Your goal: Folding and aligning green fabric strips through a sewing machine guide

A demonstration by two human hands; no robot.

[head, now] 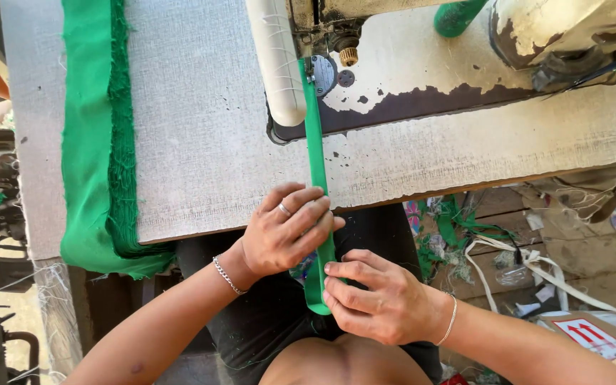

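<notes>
Green strip (pixel 316 164) runs from sewing machine (pixel 393 64) at 12 o'clock, over tabletop (pixel 201 142) edge – left hand (pixel 286 228) grip presses it, right hand (pixel 376 296) pinches its end at 6. Green cloth (pixel 98 142) w/ frayed edge at 9.

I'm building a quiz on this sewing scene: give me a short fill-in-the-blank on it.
1. Both hands hold a folded strip coloured ____.
2. The strip runs up to the sewing ____.
3. The left hand wears a ring and a ____.
4. Green cloth lies at the table's ____ edge.

Missing words: green; machine; bracelet; left
</notes>
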